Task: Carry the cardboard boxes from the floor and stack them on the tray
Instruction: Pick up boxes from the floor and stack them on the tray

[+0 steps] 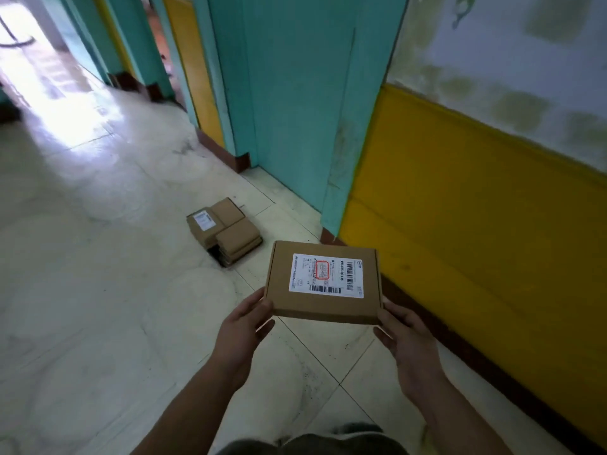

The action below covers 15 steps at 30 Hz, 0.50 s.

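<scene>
Flat brown cardboard box with white shipping label (323, 284) gripped at near corners between left hand (244, 326) and right hand (407, 343); stacked brown cardboard boxes (225, 231) seen farther left on floor.

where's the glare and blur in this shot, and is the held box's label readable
Head view: daylight blows out the floor at upper left; the wide lens slants the teal door frame; the upper right wall is smeared; the held box is sharp, its label showing barcodes but print too small to read.
</scene>
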Each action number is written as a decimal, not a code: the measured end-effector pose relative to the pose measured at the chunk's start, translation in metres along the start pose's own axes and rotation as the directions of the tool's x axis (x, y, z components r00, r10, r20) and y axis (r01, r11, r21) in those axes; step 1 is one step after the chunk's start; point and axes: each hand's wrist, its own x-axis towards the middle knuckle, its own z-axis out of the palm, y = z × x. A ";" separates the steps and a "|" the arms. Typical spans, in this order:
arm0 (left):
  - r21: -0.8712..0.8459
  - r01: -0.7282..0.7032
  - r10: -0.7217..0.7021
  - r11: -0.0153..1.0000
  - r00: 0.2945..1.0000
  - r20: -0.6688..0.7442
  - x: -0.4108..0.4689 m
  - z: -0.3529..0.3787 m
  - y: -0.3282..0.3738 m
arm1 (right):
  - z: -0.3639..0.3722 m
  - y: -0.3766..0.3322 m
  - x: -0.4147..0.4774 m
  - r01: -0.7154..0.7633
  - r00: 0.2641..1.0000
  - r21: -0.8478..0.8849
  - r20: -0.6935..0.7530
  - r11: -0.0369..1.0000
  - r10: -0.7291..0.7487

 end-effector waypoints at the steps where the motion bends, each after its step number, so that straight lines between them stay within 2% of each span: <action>1: -0.015 -0.012 0.012 1.000 1.000 -0.024 0.007 -0.015 0.009 | 0.021 -0.001 0.005 0.001 0.999 -0.020 0.034 1.000 0.000; 7: -0.076 -0.043 0.030 0.996 0.986 -0.162 0.056 -0.084 0.046 | 0.132 -0.002 0.052 0.003 0.984 -0.143 0.178 0.990 0.023; 15: -0.052 -0.037 0.017 0.998 0.942 -0.336 0.149 -0.157 0.115 | 0.292 -0.005 0.135 -0.035 0.945 -0.218 0.311 0.975 0.103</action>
